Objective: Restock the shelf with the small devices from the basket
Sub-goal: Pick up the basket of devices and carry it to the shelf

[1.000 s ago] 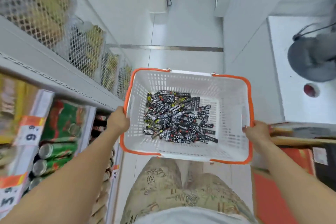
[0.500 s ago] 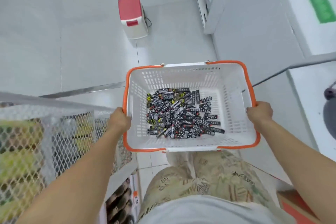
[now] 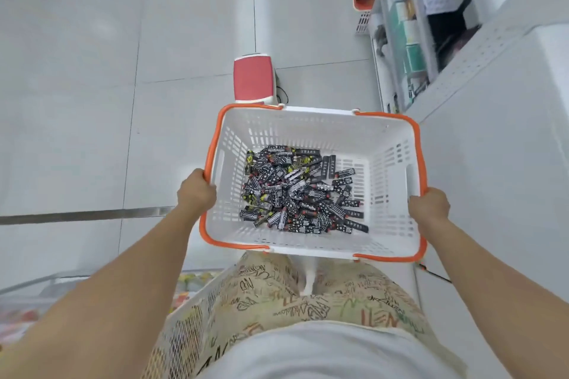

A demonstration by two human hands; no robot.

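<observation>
Both hands, left (image 3: 197, 191) and right (image 3: 428, 205), are gripping the basket (image 3: 391, 144) rim. Devices (image 3: 300, 191) are lying loose between them; tilting could slide them out.

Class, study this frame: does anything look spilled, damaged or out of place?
Nothing stands out. The small devices lie jumbled but inside the basket, held level by left hand and right hand.

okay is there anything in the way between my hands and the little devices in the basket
Nothing visible lies over them. The small devices sit uncovered in a pile on the floor of the open-topped basket. But the left hand and right hand both grip its orange rim, so neither is free to reach in.
</observation>
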